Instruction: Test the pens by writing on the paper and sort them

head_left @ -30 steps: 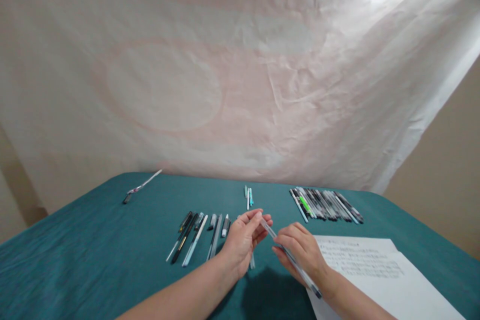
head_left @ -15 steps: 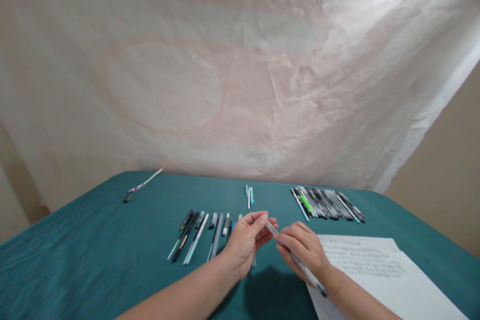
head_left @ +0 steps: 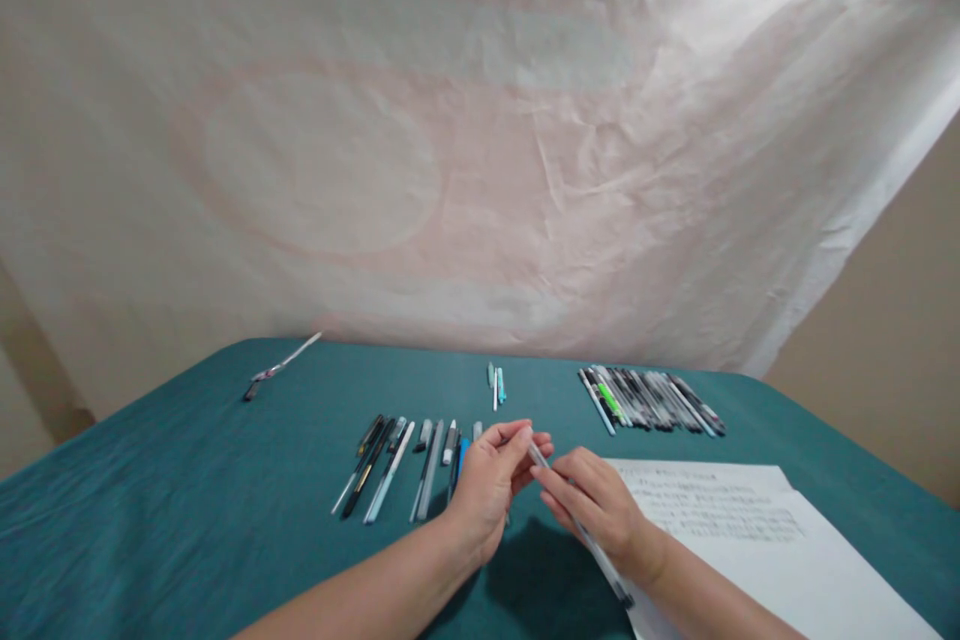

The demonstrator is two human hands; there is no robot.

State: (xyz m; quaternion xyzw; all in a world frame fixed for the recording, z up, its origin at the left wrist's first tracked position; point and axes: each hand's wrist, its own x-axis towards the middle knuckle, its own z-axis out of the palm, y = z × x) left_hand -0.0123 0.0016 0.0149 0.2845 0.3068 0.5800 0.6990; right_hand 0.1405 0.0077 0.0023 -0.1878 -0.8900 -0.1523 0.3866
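Observation:
A slim clear pen with a dark end (head_left: 602, 557) slants between my hands above the table. My right hand (head_left: 600, 508) is closed round its barrel, and the dark end sticks out below the palm toward me. The pen's upper end meets the fingertips of my left hand (head_left: 487, 495), pinched by thumb and fingers. Whether a cap sits at that end is hidden by the fingers. Under and left of my left wrist lie loose pens and pen parts, among them a black pen (head_left: 367, 472), a pale blue and white pen (head_left: 390, 473) and a grey barrel (head_left: 430, 472).
Written paper sheets (head_left: 750, 560) lie under my right forearm. A tight row of many pens (head_left: 652, 400) is at the back right, with a green one (head_left: 609, 400) among them. Teal pen pieces (head_left: 501, 386) lie at the back middle. A thin pale item (head_left: 296, 355) rests far left.
My right hand has shifted slightly left with the pen, closer to my left hand. The pen's dark lower end has swung left and down. The view has moved a little.

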